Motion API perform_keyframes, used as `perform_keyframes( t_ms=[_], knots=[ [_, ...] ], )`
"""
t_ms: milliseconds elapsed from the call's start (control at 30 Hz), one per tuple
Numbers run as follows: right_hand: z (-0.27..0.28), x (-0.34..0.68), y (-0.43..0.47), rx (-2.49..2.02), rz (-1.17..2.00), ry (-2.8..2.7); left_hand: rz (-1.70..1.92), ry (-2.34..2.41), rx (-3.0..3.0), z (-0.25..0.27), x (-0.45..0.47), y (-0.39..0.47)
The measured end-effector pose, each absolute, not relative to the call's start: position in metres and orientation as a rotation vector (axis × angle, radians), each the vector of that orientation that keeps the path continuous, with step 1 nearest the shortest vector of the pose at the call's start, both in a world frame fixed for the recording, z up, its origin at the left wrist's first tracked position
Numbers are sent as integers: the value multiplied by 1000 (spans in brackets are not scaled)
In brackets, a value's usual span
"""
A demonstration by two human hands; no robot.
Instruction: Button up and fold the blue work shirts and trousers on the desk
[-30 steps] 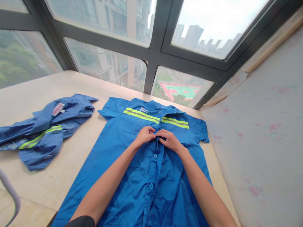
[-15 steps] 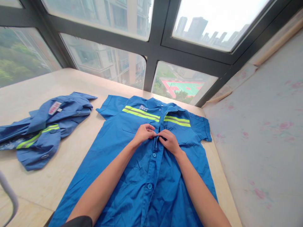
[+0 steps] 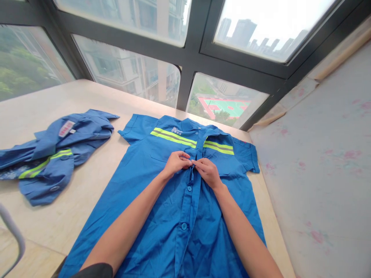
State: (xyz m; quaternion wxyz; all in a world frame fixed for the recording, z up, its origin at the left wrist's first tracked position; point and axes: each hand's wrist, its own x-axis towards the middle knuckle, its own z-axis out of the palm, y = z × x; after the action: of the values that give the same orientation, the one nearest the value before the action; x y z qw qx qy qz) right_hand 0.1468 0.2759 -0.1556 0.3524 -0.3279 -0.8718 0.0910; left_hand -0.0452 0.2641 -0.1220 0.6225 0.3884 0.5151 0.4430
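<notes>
A blue short-sleeved work shirt (image 3: 145, 181) lies spread out, front side up, its collar toward the window. Yellow-green reflective stripes cross its chest, with white lettering above the left one. My left hand (image 3: 178, 162) pinches the front placket at chest height. Fingertips of my right hand (image 3: 207, 170) meet it there, closed on the placket's other edge. Whatever button sits between the fingertips is hidden. Below the hands, buttons show on the placket, among them a lower button (image 3: 184, 226).
A second, crumpled blue garment (image 3: 84, 135) with a reflective stripe lies at the left on the pale sill (image 3: 95, 189). A grey curved bar (image 3: 14, 231) juts in at lower left. Dark-framed windows stand behind; a flowered wall (image 3: 324, 173) bounds the right.
Both hands stay at the same spot on the placket, with the right fingers slightly straighter across the left fingertips. The camera view has shifted a little.
</notes>
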Motion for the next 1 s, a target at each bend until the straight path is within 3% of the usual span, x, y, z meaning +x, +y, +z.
perform_keyframes(
  t_ms=[1000],
  knots=[
    [-156, 144, 276, -877, 355, -2260, 1224, 1468, 1436, -139, -22, 227]
  ],
)
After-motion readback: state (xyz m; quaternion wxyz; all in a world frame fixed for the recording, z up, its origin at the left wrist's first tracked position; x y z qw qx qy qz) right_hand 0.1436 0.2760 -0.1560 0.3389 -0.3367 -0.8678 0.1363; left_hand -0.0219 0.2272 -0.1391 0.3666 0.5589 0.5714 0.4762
